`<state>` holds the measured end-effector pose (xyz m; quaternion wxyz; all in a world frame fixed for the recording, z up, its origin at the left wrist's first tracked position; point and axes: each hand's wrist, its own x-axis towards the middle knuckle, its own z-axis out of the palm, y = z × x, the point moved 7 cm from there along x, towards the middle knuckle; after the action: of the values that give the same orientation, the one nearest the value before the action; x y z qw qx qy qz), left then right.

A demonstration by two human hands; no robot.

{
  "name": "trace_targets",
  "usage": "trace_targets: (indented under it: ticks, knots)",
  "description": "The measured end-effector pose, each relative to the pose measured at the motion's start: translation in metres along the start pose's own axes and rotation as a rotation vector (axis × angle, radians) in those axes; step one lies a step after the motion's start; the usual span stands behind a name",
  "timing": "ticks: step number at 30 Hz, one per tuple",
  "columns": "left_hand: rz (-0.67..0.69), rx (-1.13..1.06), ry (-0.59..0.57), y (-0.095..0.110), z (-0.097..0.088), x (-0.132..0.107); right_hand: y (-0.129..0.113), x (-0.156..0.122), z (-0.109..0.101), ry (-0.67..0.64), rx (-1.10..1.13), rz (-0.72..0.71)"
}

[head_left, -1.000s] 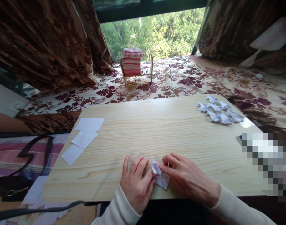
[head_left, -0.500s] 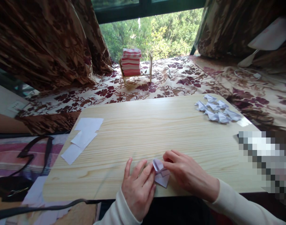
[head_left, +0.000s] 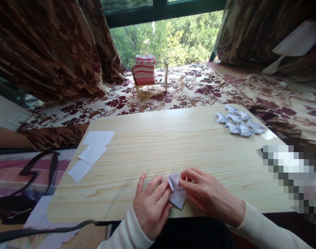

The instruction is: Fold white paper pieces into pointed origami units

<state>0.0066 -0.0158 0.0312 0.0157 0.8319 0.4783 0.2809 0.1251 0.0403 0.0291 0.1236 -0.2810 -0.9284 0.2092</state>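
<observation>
My left hand (head_left: 150, 204) still pins the paper (head_left: 177, 197), fingers spread; my right hand (head_left: 210, 197) now pinches its flap.

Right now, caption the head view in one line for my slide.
Left hand steadies, right hand pinches a folded paper on the table; flat sheets lie left, folded pieces far right.

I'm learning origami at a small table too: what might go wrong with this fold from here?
The folded paper sits near the front edge of the table, so it may slip off under the right hand. The blank sheets lie at its left edge and might slide down.
</observation>
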Motion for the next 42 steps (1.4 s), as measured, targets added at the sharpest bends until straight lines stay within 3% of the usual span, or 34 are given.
trace_targets:
  ticks: [11,19,23,32,39,42]
  knots:
    - [0.031,0.025,-0.056,0.000,0.003,-0.002,0.003,0.014,0.001,-0.058,-0.115,-0.009]
    - [0.032,-0.003,-0.035,-0.003,0.001,-0.003,0.010,0.017,-0.012,-0.035,0.123,0.069]
    - [0.032,-0.006,-0.049,-0.003,0.002,-0.003,0.009,0.018,-0.010,-0.068,0.109,0.115]
    - [0.025,-0.014,-0.010,-0.003,0.002,-0.004,0.019,0.024,0.001,0.093,-0.001,0.323]
    - [0.025,-0.006,-0.005,-0.003,0.003,-0.004,0.018,0.033,0.003,0.205,-0.071,0.303]
    - [0.023,-0.002,-0.005,-0.003,0.003,-0.004,0.019,0.029,0.002,0.154,-0.017,0.257]
